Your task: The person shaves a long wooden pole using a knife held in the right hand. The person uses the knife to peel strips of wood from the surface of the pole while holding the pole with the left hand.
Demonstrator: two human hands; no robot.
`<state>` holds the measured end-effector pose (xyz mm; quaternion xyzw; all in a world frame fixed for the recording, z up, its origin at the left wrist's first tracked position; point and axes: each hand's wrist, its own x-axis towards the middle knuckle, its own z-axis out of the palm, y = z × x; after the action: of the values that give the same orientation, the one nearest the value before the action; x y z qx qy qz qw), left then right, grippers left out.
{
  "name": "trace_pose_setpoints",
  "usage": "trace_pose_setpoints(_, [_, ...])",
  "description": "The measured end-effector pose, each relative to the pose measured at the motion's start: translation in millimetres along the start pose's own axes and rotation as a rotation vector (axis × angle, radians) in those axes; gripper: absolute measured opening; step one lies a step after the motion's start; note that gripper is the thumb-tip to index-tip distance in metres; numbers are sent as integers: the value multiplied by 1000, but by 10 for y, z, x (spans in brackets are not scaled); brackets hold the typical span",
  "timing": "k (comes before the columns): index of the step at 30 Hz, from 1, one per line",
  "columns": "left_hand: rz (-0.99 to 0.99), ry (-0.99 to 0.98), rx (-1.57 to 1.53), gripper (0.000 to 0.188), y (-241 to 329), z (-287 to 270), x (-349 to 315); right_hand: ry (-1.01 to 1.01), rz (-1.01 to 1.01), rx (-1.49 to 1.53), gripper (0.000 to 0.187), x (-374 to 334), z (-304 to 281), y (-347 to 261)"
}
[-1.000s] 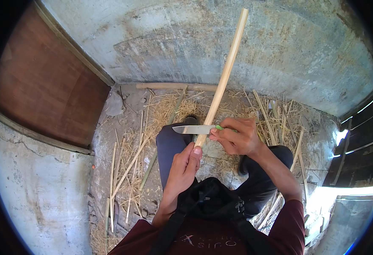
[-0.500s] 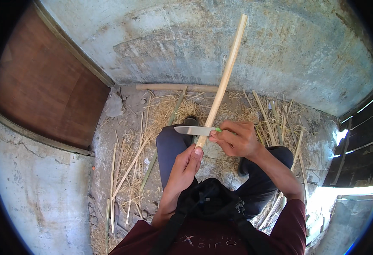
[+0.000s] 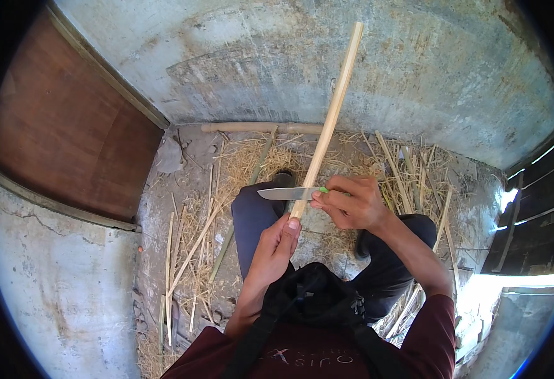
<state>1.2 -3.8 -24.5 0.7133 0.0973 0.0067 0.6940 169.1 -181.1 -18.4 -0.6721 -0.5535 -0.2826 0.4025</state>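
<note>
A long pale wooden stick [image 3: 332,120], shaved along its sides, slants up and away from me. Its near end is gripped by my left hand [image 3: 276,247], the thumb pressed along the top. My right hand [image 3: 356,203] is closed round the green handle of a knife [image 3: 286,194], most of that handle hidden in the fingers. The blade points left and lies across the stick, a little beyond my left thumb.
Shavings [image 3: 248,165] and several loose strips [image 3: 195,249] litter the floor around my legs. A pole [image 3: 233,127] lies along the foot of the stained wall [image 3: 252,69]. A brown panel [image 3: 75,120] stands left, dark slats [image 3: 529,221] right.
The far end of the stick has shifted very slightly left. Both hands keep their grip, and the knife stays at nearly the same place on the stick.
</note>
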Motion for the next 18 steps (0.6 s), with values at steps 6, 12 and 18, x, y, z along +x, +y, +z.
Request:
trace_pose_setpoints(6, [11,3,18,42,-5,-8,3,-11,-19,-23,19,-6,-9,22])
trace_pose_setpoints(12, [18,2,28,42,-30,-40,-2,7,-43,-70,19,-16,4,44])
trace_pose_setpoints(18, [22,7,37,43,-48,-70,-11,33,-60,-93,20,16,15,35])
